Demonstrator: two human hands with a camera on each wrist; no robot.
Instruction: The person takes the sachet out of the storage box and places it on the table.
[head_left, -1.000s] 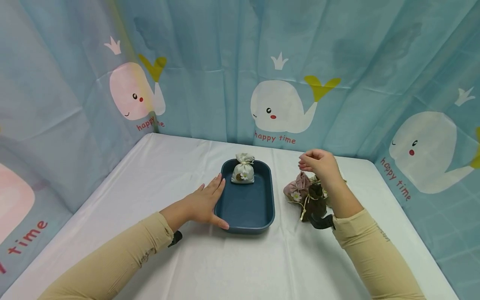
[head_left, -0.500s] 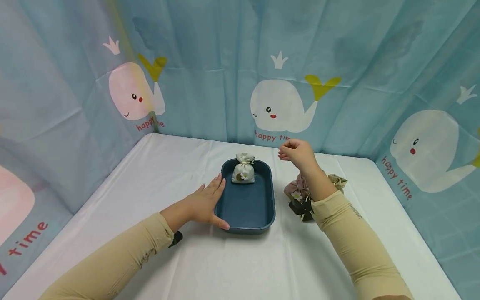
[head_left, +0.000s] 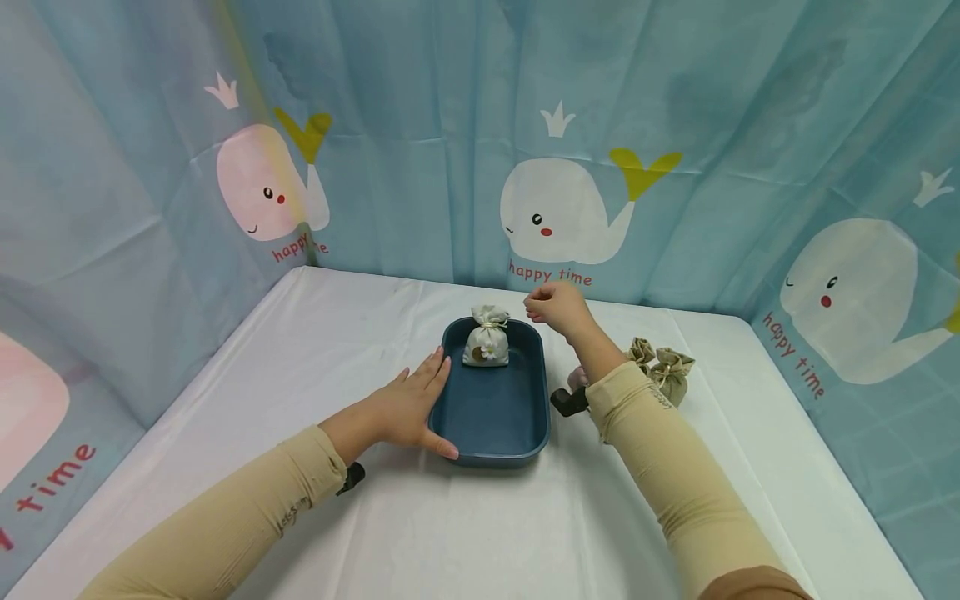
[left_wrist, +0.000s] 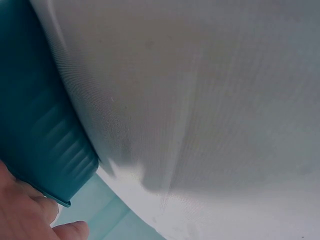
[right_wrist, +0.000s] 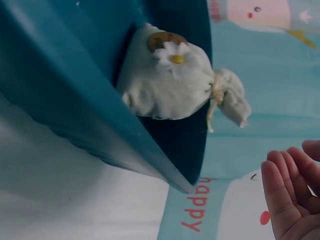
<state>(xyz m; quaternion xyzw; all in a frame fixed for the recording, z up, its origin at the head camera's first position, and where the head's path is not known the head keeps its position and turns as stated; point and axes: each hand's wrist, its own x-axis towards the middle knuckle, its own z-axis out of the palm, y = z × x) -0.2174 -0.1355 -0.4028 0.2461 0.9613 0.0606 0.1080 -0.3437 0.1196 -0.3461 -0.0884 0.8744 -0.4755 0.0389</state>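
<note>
A blue rectangular tray (head_left: 491, 417) stands on the white table. Inside it, against the far end, a white drawstring sachet (head_left: 487, 346) with a daisy stands upright; the same sachet (right_wrist: 167, 80) fills the middle of the right wrist view. My left hand (head_left: 401, 408) rests along the tray's left rim, fingers spread and straight. My right hand (head_left: 562, 308) hovers beyond the tray's far right corner, apart from the sachet. The right wrist view shows its fingers (right_wrist: 287, 185) loosely bent, with nothing visible between them and the thumb.
Right of the tray, more drawstring sachets (head_left: 671, 375) sit in a cluster, partly hidden behind my right forearm. A pinkish one (head_left: 577, 379) peeks out left of the sleeve. A blue whale-print curtain (head_left: 405, 167) hangs behind the table's far edge.
My right hand has moved left from above the sachet cluster to near the tray's far right corner. The left hand, tray and white sachet have not moved.
</note>
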